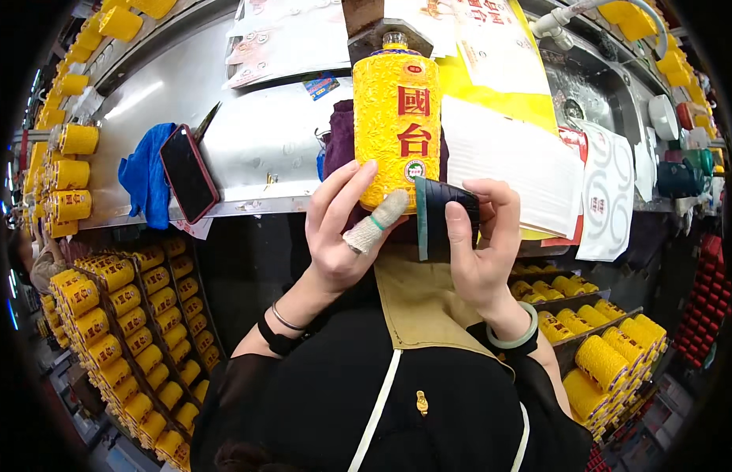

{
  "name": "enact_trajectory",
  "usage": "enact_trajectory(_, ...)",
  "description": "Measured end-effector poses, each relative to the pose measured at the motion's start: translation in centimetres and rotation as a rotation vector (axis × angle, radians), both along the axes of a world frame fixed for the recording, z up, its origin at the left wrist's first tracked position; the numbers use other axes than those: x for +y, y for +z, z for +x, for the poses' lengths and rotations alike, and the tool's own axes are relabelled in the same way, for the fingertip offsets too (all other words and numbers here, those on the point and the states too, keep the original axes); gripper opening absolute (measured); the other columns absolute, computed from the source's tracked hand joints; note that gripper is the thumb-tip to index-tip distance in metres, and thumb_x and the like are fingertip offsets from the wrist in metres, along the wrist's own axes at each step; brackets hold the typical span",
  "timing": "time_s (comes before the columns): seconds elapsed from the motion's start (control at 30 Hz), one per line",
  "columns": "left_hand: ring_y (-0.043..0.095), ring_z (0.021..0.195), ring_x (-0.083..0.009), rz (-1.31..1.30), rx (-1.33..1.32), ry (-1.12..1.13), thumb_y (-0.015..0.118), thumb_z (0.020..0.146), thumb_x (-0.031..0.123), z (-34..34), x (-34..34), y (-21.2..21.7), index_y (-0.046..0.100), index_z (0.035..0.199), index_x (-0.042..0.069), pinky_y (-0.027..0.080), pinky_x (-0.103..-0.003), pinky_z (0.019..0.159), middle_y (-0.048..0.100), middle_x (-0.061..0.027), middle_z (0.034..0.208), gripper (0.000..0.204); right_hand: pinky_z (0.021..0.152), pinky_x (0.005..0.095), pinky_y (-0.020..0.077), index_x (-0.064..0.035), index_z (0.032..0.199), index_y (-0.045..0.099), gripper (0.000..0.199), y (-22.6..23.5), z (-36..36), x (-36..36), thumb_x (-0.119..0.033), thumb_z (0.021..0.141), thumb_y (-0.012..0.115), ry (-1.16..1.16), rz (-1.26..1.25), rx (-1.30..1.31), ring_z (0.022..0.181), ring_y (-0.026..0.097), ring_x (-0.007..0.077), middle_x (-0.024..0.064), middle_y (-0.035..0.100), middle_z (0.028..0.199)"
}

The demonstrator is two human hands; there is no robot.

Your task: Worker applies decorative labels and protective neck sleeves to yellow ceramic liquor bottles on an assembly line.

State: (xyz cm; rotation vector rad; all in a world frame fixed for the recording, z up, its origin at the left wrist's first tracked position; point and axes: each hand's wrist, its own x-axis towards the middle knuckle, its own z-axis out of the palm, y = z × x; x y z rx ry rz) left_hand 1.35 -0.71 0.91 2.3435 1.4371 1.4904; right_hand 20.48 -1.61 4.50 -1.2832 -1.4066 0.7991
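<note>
A yellow embossed bottle (382, 110) with red characters and a clear glass neck lies in front of me, its neck pointing away, on a dark purple cloth (340, 140). My left hand (346, 216) is curled against the bottle's lower left side, fingers on its surface; a cloth cover wraps one finger. My right hand (484, 244) grips a dark squeegee-like blade (438, 216) with a teal edge, between thumb and fingers, beside the bottle's lower right. Whether the blade touches the bottle I cannot tell.
On the metal bench lie a phone (189, 173), a blue cloth (148, 175), a stack of white sheets (511, 165) and printed paper (291, 43). A sink (594, 86) is at the right. Racks of yellow bottles (134, 315) stand at the left, more (606, 362) at the right.
</note>
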Motion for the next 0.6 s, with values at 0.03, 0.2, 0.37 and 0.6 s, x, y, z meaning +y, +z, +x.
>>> enact_trajectory(0.03,0.061,0.121,-0.0344,-0.018,-0.031,-0.019,0.09,0.069,0.005,0.1,0.1,-0.2,0.081,0.113,0.018,0.053,-0.041,0.1,0.065,-0.0153,0.134,0.047,0.075,0.0284,0.0477,-0.0004,0.115,0.062,0.02,0.2,-0.2,-0.1,-0.006,0.098,0.068,0.004,-0.029,-0.036,0.081,0.057,0.0165,0.0091,0.061,0.097)
enact_trajectory(0.2,0.062,0.125,-0.0328,-0.077,-0.032,0.053,0.086,0.071,-0.004,-1.1,0.0,-0.3,0.076,0.118,0.003,0.049,-0.043,0.107,0.065,-0.0172,0.135,0.048,0.084,0.0322,0.0498,0.0026,0.11,0.065,0.015,-0.4,2.4,0.2,-0.007,0.1,0.065,-0.1,-0.196,-0.159,0.091,0.063,0.0213,0.0124,0.066,0.1)
enact_trajectory(0.37,0.068,0.116,-0.0281,-0.206,-0.154,0.088,0.084,0.073,-0.001,-0.7,0.2,0.4,0.078,0.115,0.006,0.045,-0.045,0.111,0.074,-0.0111,0.123,0.042,0.078,0.0268,0.0445,0.0009,0.114,0.065,0.017,-0.8,3.8,0.3,-0.012,0.103,0.065,-0.158,-0.199,-0.042,0.086,0.054,0.0116,0.0042,0.064,0.1)
enact_trajectory(0.6,0.054,0.131,-0.0312,0.156,0.127,0.105,0.091,0.076,0.026,-1.4,0.8,3.8,0.072,0.124,0.016,0.038,-0.045,0.115,0.066,-0.0027,0.135,0.053,0.075,0.021,0.0411,0.0,0.118,0.063,0.018,-0.5,3.7,0.8,-0.012,0.104,0.064,-0.186,-0.114,0.044,0.084,0.049,0.0056,-0.0006,0.06,0.1)
